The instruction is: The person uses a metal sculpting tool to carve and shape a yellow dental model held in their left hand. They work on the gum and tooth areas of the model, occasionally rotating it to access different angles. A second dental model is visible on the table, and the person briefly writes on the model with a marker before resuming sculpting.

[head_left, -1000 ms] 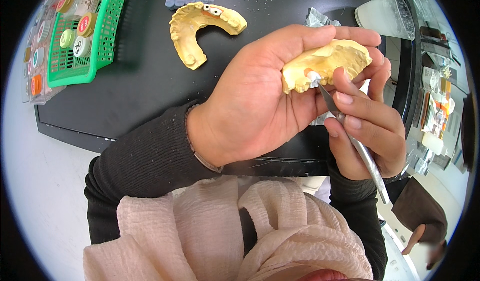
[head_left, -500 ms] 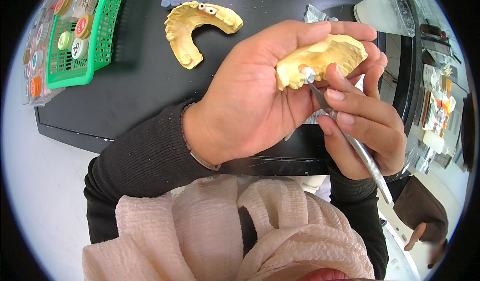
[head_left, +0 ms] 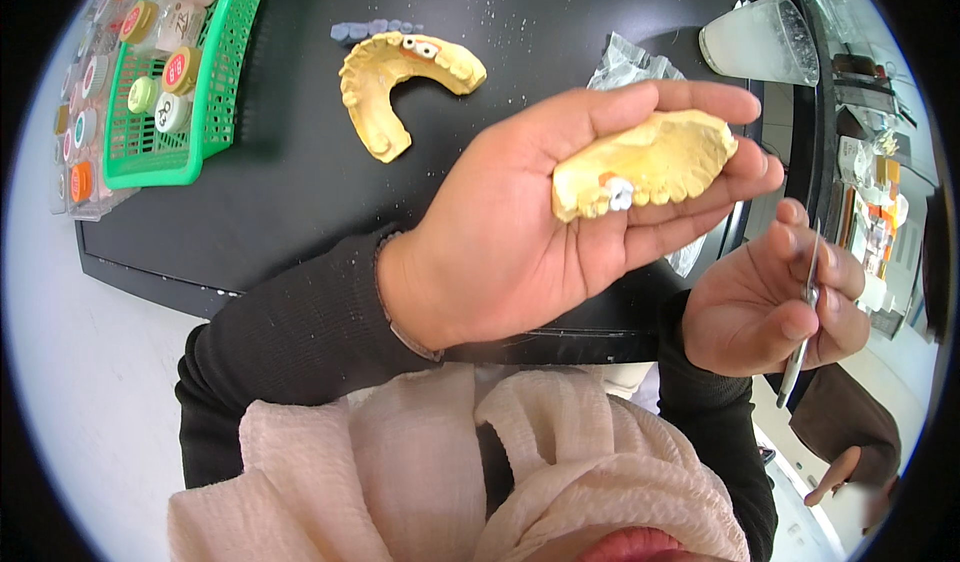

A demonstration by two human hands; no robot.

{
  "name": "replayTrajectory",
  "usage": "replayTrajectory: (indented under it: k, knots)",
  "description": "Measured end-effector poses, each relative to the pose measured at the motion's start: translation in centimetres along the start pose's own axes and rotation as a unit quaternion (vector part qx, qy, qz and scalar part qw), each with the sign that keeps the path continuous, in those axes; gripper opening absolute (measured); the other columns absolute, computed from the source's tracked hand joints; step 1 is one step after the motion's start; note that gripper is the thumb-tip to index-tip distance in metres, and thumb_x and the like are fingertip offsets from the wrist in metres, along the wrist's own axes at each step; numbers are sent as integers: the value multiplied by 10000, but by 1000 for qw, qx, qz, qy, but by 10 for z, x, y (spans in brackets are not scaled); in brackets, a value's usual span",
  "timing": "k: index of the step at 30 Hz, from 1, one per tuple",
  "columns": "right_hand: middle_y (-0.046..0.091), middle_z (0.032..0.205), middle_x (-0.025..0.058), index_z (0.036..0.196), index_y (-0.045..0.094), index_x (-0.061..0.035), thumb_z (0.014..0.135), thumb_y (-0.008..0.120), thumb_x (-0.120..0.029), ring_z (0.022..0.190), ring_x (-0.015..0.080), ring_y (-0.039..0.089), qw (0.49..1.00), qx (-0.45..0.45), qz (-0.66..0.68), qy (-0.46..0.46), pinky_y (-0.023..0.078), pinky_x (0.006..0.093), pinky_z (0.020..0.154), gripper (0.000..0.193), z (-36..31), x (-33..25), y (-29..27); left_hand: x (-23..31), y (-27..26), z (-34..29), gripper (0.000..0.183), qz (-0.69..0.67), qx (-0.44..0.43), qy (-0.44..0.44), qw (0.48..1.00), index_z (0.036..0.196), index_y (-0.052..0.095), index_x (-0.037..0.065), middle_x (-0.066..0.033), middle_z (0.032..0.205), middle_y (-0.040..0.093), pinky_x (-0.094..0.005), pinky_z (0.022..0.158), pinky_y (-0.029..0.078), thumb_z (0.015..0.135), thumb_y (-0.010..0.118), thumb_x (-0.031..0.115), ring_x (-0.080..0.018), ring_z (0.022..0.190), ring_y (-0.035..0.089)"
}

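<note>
Blade: the small silver knife (head_left: 810, 292) now stands away from the white tooth piece (head_left: 620, 195), where half a second ago its tip is at that piece
Meaning: the blade work seems paused, with the piece exposed to view
Right hand (head_left: 770, 307): drawn off to the right, thumb and fingers pinched narrowly on the knife, its tip pointing up
Left hand (head_left: 510, 247): palm up, fingers nearly straight and slightly parted, cradling the yellow cast (head_left: 655, 147)
White piece: seated in the tooth row of that cast, matte and lobed, beside an orange-red patch (head_left: 606, 179)
Yellow cast: plaster-like, smooth on its broad face, knobbly along the teeth
Second cast (head_left: 375, 92): horseshoe-shaped, lying on the black table (head_left: 300, 152), with two dark-centred white rings
Blue-grey strip (head_left: 370, 30): bumpy, just behind the second cast
Cup (head_left: 765, 42): translucent, cloudy, tilted in view
Wrap (head_left: 627, 62): clear, crumpled
Basket (head_left: 213, 112): green perforated plastic, holding lidded jars
</note>
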State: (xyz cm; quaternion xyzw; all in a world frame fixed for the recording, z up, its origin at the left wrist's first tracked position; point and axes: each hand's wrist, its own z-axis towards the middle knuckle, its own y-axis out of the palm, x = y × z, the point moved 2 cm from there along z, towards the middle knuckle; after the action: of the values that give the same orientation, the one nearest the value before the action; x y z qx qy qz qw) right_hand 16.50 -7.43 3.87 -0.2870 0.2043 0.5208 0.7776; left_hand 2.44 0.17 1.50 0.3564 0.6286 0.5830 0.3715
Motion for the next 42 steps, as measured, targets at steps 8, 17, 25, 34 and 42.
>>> replayTrajectory:
  k: [8, 17, 25, 34, 42]
  knots:
    - [492, 1019, 103, 996, 406, -84, 852, 567, -191, 833, 253, 631, 996, -72, -20, -43, 443, 421, 850, 241, -1, -9, 3, -3, 1, -1, 421, 4, -23, -22, 999, 1212, 425, -44, -174, 1127, 535, -318, 980, 379, 931, 322, 252, -214, 1095, 498]
    - [590, 930, 169, 900, 477, -38, 725, 685, -19, 956, 370, 594, 966, -220, -116, 77, 373, 488, 954, 273, 14, -16, 19, -4, -9, 3, 415, 24, -5, 13, 1000, 1182, 453, -28, -156, 1095, 535, -303, 855, 427, 917, 340, 271, -190, 930, 534]
    - [590, 936, 202, 906, 490, -15, 735, 651, 43, 950, 376, 593, 967, -201, -84, 130, 372, 514, 941, 242, 16, -11, 25, 0, -9, 4, 365, 57, 68, 24, 996, 1095, 505, -42, -130, 1046, 526, -282, 821, 435, 909, 356, 235, -155, 872, 524]
    - [596, 932, 197, 911, 487, -13, 707, 657, 82, 939, 357, 602, 958, -220, -107, 151, 368, 507, 950, 281, 16, -11, 26, 1, -10, 3, 328, 82, 88, 37, 992, 1043, 519, -46, -119, 1016, 528, -258, 797, 436, 907, 375, 215, -141, 853, 521]
    - [597, 930, 194, 926, 479, -20, 700, 660, 90, 949, 350, 600, 954, -233, -119, 149, 372, 494, 953, 310, 16, -10, 27, 1, -10, 4, 336, 97, 96, 52, 989, 1049, 518, -52, -123, 995, 544, -265, 794, 444, 899, 390, 221, -139, 838, 531]
